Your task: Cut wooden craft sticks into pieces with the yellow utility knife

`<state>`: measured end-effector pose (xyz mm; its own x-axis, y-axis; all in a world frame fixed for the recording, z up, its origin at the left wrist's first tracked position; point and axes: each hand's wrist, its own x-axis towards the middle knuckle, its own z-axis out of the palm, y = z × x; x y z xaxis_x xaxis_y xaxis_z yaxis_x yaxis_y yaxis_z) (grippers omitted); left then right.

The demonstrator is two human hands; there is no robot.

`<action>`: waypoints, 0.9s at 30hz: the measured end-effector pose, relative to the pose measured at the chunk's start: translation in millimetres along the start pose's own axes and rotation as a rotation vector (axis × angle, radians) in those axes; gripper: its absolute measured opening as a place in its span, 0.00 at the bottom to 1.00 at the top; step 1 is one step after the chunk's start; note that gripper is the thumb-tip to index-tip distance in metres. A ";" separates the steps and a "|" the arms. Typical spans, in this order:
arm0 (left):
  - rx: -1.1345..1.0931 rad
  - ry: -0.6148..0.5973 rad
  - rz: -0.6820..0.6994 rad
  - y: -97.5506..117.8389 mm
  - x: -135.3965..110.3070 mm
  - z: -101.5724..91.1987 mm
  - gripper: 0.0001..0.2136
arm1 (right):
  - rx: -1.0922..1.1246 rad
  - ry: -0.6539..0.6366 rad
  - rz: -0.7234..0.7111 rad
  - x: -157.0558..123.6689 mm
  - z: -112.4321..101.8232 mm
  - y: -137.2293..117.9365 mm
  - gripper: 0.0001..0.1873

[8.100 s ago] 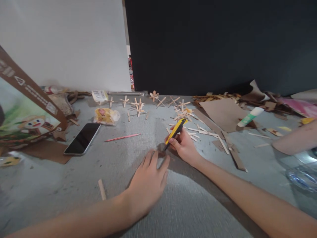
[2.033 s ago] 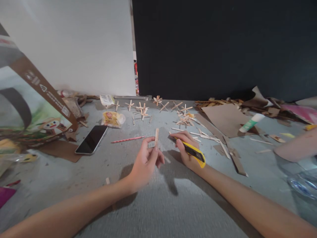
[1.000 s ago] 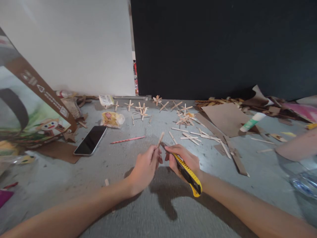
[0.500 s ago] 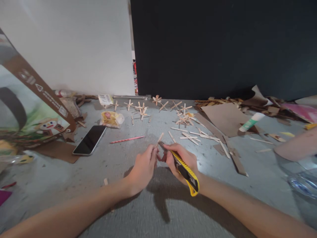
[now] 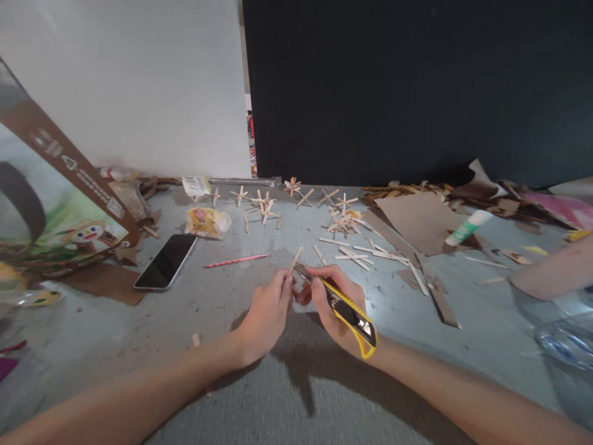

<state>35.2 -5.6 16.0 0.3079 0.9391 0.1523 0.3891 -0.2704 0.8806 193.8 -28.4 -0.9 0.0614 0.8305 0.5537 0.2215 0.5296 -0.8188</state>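
My left hand pinches a short wooden stick that points up and away, raised above the grey table. My right hand is wrapped round a yellow and black utility knife. Its blade end meets the stick near my left fingertips. Both hands sit close together at the table's middle.
Several loose wooden sticks and small stick stars lie beyond my hands. A phone, a pink pencil and a printed box are to the left. Brown cardboard and a glue stick lie right. A stick stub rests near my left arm.
Earlier my left hand pressed flat on the table while the knife cut there. It then lifted the stick, and the knife came in to its end. In the last second both hands barely shifted.
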 end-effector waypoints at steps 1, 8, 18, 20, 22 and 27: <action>-0.004 0.006 0.000 -0.4 0.0 0.0 0.12 | 0.039 0.017 0.019 -0.8 1.8 0.0 0.09; -0.076 -0.017 0.013 -5.0 1.4 2.8 0.14 | 0.206 0.057 0.095 1.5 8.7 -10.0 0.11; -0.115 -0.055 0.006 -3.3 3.2 1.7 0.16 | 0.369 0.052 0.237 5.1 7.6 -6.1 0.13; -0.120 -0.051 -0.010 -2.7 3.3 1.6 0.16 | 0.412 0.040 0.268 6.0 8.6 0.4 0.13; -0.123 -0.038 -0.024 -2.6 3.8 1.8 0.16 | 0.453 0.024 0.283 7.2 8.7 6.8 0.13; -0.224 -0.022 -0.064 -7.5 8.1 3.8 0.14 | 0.334 -0.001 0.101 12.4 -1.5 10.9 0.13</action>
<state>38.1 3.2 8.9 0.3089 0.9473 0.0852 0.2063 -0.1541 0.9663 198.4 -12.6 -2.7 0.0655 0.8818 0.4670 -0.1160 0.4716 -0.8741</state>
